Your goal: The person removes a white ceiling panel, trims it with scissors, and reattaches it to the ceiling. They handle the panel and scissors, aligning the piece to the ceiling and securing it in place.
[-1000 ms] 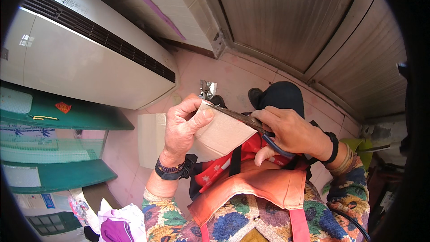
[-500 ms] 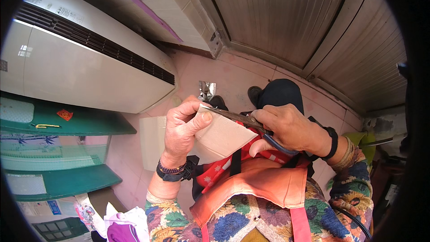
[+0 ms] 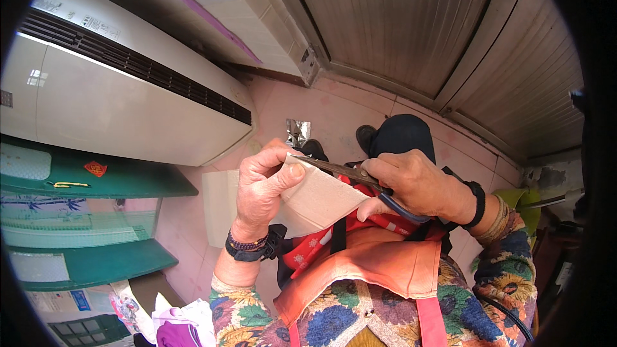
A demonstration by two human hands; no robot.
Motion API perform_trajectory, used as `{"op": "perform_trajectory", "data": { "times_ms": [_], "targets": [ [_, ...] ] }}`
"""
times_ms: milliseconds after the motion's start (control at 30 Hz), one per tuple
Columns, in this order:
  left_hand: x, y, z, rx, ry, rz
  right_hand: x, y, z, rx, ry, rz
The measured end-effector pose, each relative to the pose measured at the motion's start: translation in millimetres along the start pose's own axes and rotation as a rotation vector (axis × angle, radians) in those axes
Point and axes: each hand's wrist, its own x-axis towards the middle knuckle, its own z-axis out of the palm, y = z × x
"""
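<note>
My left hand [image 3: 267, 183] pinches a pale sheet of cardboard [image 3: 321, 200] by its upper corner, thumb on the near face. In my right hand [image 3: 411, 183] is a pair of scissors [image 3: 344, 169] with dark blades and blue handles [image 3: 406, 209]. The blades lie along the sheet's upper edge, their tips close to my left thumb. Part of the handles is hidden by my fingers. Below the sheet, an orange and red apron [image 3: 366, 257] covers my lap.
Another pale board [image 3: 220, 208] lies on the pink tiled floor beyond my left hand. A crumpled silver wrapper [image 3: 298, 132] is near my shoe. At left stand a white air conditioner [image 3: 128, 96] and green shelves [image 3: 128, 263]; a ribbed door [image 3: 398, 26] is at the far side.
Both hands, the cardboard and the scissors hold almost the same place. The whole view has shifted very slightly.
</note>
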Motion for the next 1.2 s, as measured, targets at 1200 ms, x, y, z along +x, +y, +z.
{"op": "perform_trajectory", "data": {
  "times_ms": [1200],
  "targets": [
    [7.7, -19.8, 16.7, 0.49, -0.031, -0.013, 12.3, 10.3, 18.3, 0.983, 0.047, 0.641]
  ]
}}
